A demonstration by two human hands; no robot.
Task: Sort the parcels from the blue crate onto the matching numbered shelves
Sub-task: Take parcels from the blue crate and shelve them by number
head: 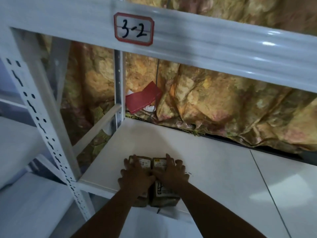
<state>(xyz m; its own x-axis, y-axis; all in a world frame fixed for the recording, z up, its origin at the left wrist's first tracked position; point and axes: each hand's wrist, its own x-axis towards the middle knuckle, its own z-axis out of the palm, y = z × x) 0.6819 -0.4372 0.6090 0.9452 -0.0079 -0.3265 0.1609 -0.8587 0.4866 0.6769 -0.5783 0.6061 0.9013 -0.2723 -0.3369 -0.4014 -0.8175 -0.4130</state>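
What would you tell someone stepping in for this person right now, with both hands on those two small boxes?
Left hand: grips the left parcel from above, fingers down its outer side.
Right hand: grips the right parcel the same way.
Both parcels sit side by side near the front edge of the white shelf board, under the white beam with the 3-2 label.
Done: these two are on the shelf.
Left: release them and check their markings, unreadable here, against the label; the blue crate is out of view.
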